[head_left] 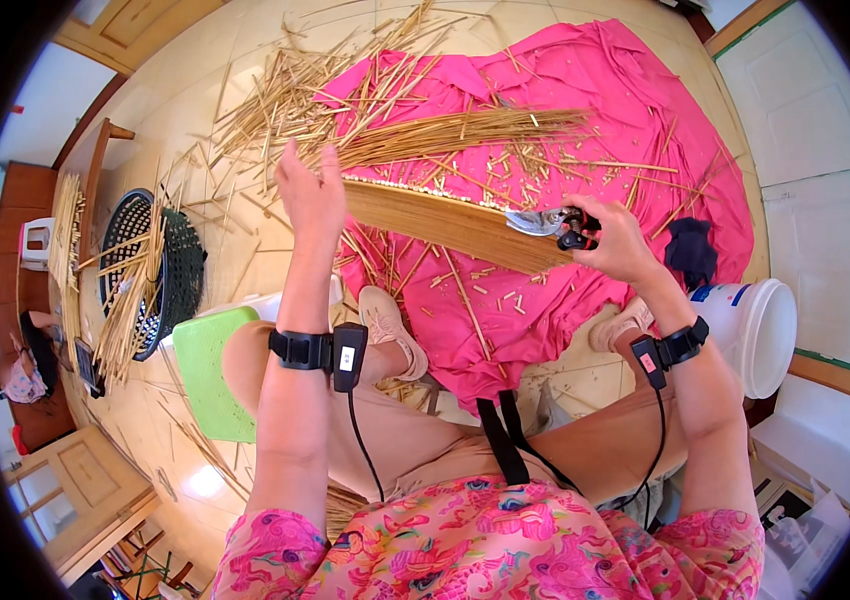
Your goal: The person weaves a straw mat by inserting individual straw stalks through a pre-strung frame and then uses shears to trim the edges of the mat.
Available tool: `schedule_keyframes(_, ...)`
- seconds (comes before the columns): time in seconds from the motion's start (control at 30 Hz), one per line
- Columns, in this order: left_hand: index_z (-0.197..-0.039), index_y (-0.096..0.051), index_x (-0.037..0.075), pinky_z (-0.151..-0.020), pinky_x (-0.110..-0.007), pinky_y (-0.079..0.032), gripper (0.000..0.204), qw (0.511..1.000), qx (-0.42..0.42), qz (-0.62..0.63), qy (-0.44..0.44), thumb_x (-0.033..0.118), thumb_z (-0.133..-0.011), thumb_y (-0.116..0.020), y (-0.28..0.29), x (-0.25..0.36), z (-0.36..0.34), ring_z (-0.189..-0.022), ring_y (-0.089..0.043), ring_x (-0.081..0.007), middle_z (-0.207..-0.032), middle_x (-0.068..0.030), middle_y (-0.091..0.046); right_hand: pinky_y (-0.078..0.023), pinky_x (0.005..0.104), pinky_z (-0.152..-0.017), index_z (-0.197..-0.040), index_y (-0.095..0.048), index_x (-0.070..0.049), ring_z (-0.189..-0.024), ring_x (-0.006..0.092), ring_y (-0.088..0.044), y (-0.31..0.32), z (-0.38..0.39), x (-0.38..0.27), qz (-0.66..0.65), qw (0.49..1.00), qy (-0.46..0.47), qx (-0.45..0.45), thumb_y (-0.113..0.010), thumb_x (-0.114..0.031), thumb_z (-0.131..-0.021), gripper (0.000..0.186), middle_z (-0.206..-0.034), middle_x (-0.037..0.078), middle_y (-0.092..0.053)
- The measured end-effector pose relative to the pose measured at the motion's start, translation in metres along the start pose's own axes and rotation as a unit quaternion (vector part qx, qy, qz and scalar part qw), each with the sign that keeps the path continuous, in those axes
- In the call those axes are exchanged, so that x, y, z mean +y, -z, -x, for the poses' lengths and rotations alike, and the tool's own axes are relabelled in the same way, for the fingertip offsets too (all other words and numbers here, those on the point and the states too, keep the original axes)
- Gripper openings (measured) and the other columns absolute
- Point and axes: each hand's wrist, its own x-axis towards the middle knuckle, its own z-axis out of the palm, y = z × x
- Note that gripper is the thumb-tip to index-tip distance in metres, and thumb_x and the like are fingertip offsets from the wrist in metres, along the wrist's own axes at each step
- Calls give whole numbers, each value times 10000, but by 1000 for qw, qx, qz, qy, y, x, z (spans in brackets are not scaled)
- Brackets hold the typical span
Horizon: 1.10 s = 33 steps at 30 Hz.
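Note:
A flat, light-brown panel of stalks (445,222) stands tilted in front of me, pale cut ends lined along its upper edge. My right hand (620,240) grips pruning shears (543,222), whose silver blades lie at the right part of that edge. Whether the blades are closed on a stalk is too small to tell. At the panel's left end is my left hand (313,195), fingers stretched up and apart, with the palm side close to or against it. Beyond the panel lies a bundle of long thin stalks (455,135) on a pink cloth (645,110).
Loose stalks (275,105) litter the tiled floor at far left, and short cut pieces dot the cloth. A dark green basket (183,255) with stalks stands left, near a green stool (215,370). Right are a white bucket (770,335) and a dark cloth (690,250). Another person (30,365) is at far left.

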Motion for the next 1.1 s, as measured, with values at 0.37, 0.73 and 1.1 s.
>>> schedule_keyframes(0.37,-1430,-374,6,-986,-520,-491,677,918,-40,281,275,392,-958,-668,-29,-31,4,-1200,-551,-340,-1376,-215,-486,-528,381,-665,-1138,-645,-79,-699,292,-672,-3,3,-14,7,1000,7,-19,-794,-114,-636,525,-803,111,-695)
schedule_keyframes(0.73,-1306,-518,-12,-1007,-512,-531,425,749,-245,475,392,172,-924,-519,11,30,52,-1154,-625,-315,-1261,-184,-623,-462,398,-860,-1268,-608,-98,-949,276,-639,-6,33,-32,4,987,91,-129,-838,-197,-622,693,-1033,96,-689)
schedule_keyframes(1.1,-1300,-534,-36,-968,-369,-505,426,774,-184,576,186,9,-879,-585,36,59,32,-1089,-622,-226,-1195,-108,-635,-420,219,-754,-1214,-588,-18,-863,79,-553,48,25,-30,-364,890,-145,234,-684,-61,-871,359,-971,-3,-601)
